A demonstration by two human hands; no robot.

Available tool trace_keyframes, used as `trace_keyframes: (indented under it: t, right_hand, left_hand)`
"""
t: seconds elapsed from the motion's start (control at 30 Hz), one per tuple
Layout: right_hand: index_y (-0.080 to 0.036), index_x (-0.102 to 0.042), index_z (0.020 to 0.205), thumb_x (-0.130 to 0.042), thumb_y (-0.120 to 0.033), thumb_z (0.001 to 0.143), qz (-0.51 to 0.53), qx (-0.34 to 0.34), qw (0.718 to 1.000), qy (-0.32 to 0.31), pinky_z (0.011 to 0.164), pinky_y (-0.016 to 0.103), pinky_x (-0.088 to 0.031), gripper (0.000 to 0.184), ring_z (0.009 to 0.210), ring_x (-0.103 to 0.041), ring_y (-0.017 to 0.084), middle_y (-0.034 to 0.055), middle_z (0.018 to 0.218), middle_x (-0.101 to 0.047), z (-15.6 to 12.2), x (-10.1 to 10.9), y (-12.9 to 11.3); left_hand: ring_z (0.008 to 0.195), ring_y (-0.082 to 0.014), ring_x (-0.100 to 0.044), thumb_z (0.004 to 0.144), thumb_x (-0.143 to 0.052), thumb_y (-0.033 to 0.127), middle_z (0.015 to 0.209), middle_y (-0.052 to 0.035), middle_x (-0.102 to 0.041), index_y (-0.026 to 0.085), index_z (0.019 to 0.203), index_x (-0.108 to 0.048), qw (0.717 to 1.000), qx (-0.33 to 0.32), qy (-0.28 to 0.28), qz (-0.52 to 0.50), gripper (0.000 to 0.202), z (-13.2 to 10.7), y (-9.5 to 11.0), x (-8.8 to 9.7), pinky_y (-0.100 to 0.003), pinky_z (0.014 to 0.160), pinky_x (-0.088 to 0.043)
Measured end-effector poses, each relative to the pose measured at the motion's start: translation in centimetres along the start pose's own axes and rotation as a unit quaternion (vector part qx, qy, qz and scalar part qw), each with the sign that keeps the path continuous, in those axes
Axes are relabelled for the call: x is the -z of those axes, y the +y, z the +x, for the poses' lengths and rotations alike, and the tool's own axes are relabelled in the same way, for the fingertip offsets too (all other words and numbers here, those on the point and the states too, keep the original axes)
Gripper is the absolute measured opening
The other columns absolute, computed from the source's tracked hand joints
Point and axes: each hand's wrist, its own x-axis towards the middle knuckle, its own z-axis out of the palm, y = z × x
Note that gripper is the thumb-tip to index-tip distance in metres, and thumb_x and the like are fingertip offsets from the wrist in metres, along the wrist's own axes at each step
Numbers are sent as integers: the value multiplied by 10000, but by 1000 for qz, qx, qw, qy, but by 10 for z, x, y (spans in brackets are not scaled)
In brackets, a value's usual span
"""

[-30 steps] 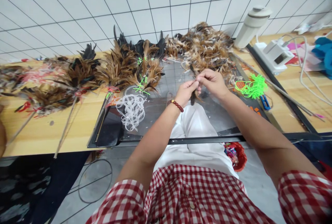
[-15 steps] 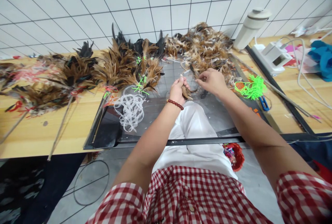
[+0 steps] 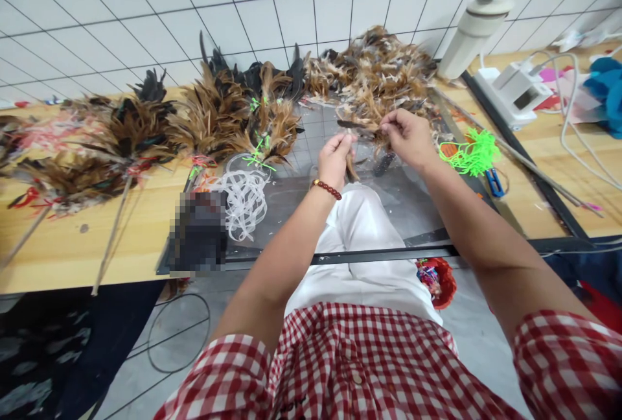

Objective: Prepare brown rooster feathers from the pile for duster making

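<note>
My left hand point(image 3: 334, 158), with a red bead bracelet on the wrist, is closed around a small bunch of brown feathers point(image 3: 350, 168) that hangs below the fingers. My right hand point(image 3: 407, 136) pinches a dark feather point(image 3: 357, 125) at the near edge of the loose feather pile point(image 3: 383, 73). Both hands hover over the transparent gridded mat point(image 3: 311, 148), a short gap between them.
Finished feather dusters point(image 3: 218, 112) on sticks lie along the left of the wooden table point(image 3: 72, 245). A coil of clear cord point(image 3: 245, 196) lies left of my hands. Neon green strings point(image 3: 469, 155), blue snips point(image 3: 494, 181), a white bottle point(image 3: 473, 31) and a power strip point(image 3: 515, 93) are at right.
My hands have parted. The right hand reached out to the loose pile and pinched a feather; the left hand stayed with its small bunch. The view tilted up slightly.
</note>
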Motion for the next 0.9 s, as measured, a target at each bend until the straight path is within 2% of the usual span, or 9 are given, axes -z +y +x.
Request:
trace_keyframes:
  t: [0.1, 0.17, 0.27, 0.33, 0.4, 0.5, 0.63, 0.77, 0.9]
  right_hand:
    - [-211, -710, 834, -612, -298, 866, 30, 19, 997, -74, 774, 344, -506, 135, 751, -632, 201, 40, 783, -726, -1, 5, -12]
    - [-221, -725, 851, -636, -349, 897, 51, 18, 994, -91, 805, 353, -520, 162, 786, -649, 208, 39, 808, -732, -2, 7, -18]
    - [-234, -746, 954, -638, -401, 941, 35, -6, 999, -25, 895, 394, -541, 199, 931, -685, 250, 66, 932, -747, -2, 5, -14]
    - [-238, -750, 1010, -663, -413, 936, -9, -22, 999, 31, 976, 451, -539, 209, 1094, -679, 301, 102, 1077, -741, 0, 4, -7]
    - [-237, -754, 1004, -708, -424, 910, -22, -33, 998, 56, 1011, 485, -537, 215, 1177, -658, 326, 119, 1153, -726, 0, 1, -1]
    - [-224, -755, 951, -736, -483, 903, 93, -62, 993, 37, 911, 433, -576, 265, 1015, -694, 270, 89, 1011, -744, -1, -8, -2]
    - [-218, -740, 893, -789, -633, 845, 261, -86, 961, 26, 807, 355, -576, 421, 822, -677, 188, 40, 861, -738, -6, -22, -17]
    - [-226, -706, 841, -807, -713, 787, 293, -85, 952, 39, 782, 342, -563, 501, 789, -661, 175, 28, 826, -715, -8, -24, -27]
    - [-229, -693, 819, -835, -623, 774, 296, -117, 946, 57, 742, 327, -551, 421, 751, -637, 165, 18, 802, -706, -8, -25, -30]
  left_hand:
    - [678, -58, -584, 833, -841, 282, 1119, -45, -765, 186, 693, -724, 990, -97, -39, 98, 207, -1, -1, 1, -188, 638, -494]
    - [657, -70, -589, 831, -830, 234, 1010, -47, -778, 184, 658, -721, 983, -97, -61, 142, 211, 0, -2, 2, -190, 626, -485]
    - [592, -70, -571, 859, -780, 158, 706, -2, -698, 181, 629, -696, 987, -53, -37, 147, 247, 2, -4, 2, -182, 622, -467]
    - [576, -65, -567, 886, -752, 153, 669, 16, -677, 182, 653, -694, 993, -32, -12, 110, 242, 3, -5, 1, -185, 636, -477]
    - [580, -62, -571, 904, -737, 162, 687, 19, -685, 185, 679, -695, 997, -26, -3, 74, 230, 4, -4, 0, -189, 647, -488]
    - [594, -64, -572, 904, -750, 181, 687, 21, -684, 193, 685, -698, 998, -40, -6, 57, 226, 1, -1, -1, -183, 652, -483]
    - [604, -75, -565, 882, -783, 200, 642, 28, -667, 207, 689, -714, 995, -56, -28, 81, 206, -3, 0, -2, -178, 650, -468]
    - [595, -82, -558, 881, -779, 183, 584, 32, -641, 205, 682, -726, 989, -67, -56, 120, 207, -6, -1, -2, -184, 666, -464]
    - [580, -77, -561, 899, -743, 151, 577, 39, -639, 201, 679, -725, 987, -62, -62, 132, 226, -8, -2, -2, -180, 653, -459]
